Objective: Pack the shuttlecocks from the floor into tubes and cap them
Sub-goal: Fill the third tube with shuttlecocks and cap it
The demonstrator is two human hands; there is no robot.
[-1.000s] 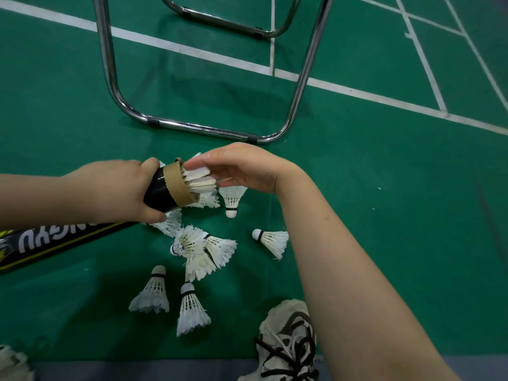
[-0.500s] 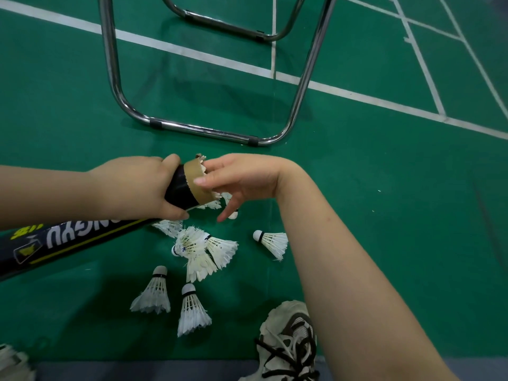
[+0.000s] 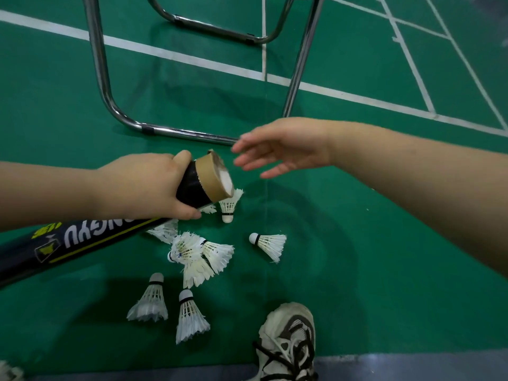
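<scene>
My left hand (image 3: 143,188) grips a long black tube (image 3: 82,240) near its open end, which has a brown cardboard rim (image 3: 211,177); white feathers show just inside the mouth. My right hand (image 3: 283,144) hovers empty to the right of the mouth, fingers spread, not touching it. Several white shuttlecocks lie on the green floor below: one (image 3: 229,206) under the tube mouth, one (image 3: 268,244) on its side to the right, a tangled cluster (image 3: 199,257) in the middle, and two (image 3: 151,301) (image 3: 189,317) standing nearer me.
A chrome chair frame (image 3: 176,132) rests on the floor just beyond my hands. My white and black shoe (image 3: 288,342) is at the bottom edge. White court lines (image 3: 343,96) cross the green floor. Another shuttlecock (image 3: 8,372) peeks in at the bottom left corner.
My right hand pushed a shuttlecock into the tube mouth, then let go and drew back up and right. The feathers now sit inside the rim. The tube shifted slightly right.
</scene>
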